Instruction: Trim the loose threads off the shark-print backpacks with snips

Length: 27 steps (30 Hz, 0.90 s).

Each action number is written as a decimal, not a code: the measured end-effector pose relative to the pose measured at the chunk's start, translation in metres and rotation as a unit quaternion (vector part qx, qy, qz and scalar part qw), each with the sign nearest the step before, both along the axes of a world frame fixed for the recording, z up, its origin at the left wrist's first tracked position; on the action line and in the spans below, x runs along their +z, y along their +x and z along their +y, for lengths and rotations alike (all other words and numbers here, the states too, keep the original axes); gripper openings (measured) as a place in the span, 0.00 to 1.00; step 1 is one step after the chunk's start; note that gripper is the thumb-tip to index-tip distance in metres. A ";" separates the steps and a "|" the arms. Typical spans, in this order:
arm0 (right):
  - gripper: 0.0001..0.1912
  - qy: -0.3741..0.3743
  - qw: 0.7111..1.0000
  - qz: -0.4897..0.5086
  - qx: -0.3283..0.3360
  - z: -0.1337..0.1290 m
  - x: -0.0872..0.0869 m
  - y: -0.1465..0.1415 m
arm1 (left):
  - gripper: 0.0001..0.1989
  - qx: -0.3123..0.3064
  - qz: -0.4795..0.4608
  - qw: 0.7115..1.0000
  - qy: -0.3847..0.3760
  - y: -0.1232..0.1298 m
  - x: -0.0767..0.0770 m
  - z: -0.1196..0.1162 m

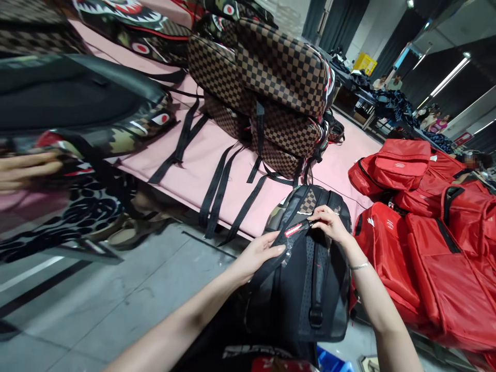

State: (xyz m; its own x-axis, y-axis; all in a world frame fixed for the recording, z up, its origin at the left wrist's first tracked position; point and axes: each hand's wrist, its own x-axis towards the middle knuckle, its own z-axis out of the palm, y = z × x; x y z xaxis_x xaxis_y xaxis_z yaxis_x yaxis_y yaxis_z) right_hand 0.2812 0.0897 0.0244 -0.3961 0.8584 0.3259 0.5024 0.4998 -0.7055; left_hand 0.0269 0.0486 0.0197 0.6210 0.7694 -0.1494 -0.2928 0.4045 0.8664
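Observation:
A black backpack (298, 289) stands propped before me at the edge of the pink-covered table, its padded back and straps facing me. My left hand (261, 253) is closed round one black shoulder strap (267, 266). A small red label with white marks (293, 230) shows on that strap, with a shiny clear piece of plastic hanging just under it. My right hand (328, 222) pinches the strap's upper end beside the label; its fingertips partly hide that spot. Brown checkered and camouflage patches show at the top of the backpack.
Brown checkered backpacks (282, 67) are piled on the pink table (182, 181), black straps hanging over its edge. Red backpacks (434, 258) are heaped at the right. At the far left, a co-worker's hand (31, 170) is beside a camouflage backpack (127, 134). Several people are in the background.

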 end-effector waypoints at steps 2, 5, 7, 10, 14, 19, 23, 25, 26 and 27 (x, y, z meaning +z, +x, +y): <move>0.12 -0.002 1.000 -0.001 0.014 0.004 0.002 -0.003 | 0.23 0.001 -0.009 1.000 -0.009 -0.002 0.001 0.001; 0.13 0.004 1.000 0.003 0.029 0.005 0.004 -0.007 | 0.22 0.003 -0.010 1.000 -0.017 -0.003 0.001 0.001; 0.13 0.009 0.999 0.001 0.037 0.004 0.005 -0.008 | 0.21 0.007 -0.006 1.000 -0.017 -0.002 0.000 0.001; 0.13 0.018 0.999 -0.014 0.045 0.002 0.007 -0.010 | 0.20 0.015 -0.002 1.000 -0.012 -0.001 0.000 0.000; 0.13 0.030 0.997 -0.036 0.058 -0.002 0.013 -0.015 | 0.20 0.015 0.004 1.000 -0.010 0.001 0.002 -0.001; 0.12 0.028 0.995 -0.049 0.077 -0.007 0.023 -0.026 | 0.19 0.010 0.020 1.000 0.004 0.002 0.003 0.000; 0.11 0.056 0.994 -0.065 0.073 -0.013 0.026 -0.031 | 0.19 0.007 0.023 0.999 0.024 0.004 0.000 0.003; 0.10 0.059 0.996 -0.049 0.052 -0.018 0.024 -0.031 | 0.20 0.005 0.021 1.000 0.021 0.005 -0.003 0.003; 0.09 0.056 0.998 -0.026 0.031 -0.020 0.022 -0.031 | 0.21 0.002 0.022 1.000 0.020 0.005 -0.006 0.003; 0.09 0.051 0.999 0.005 -0.001 -0.023 0.020 -0.030 | 0.21 0.000 0.026 0.999 0.019 0.006 -0.009 0.003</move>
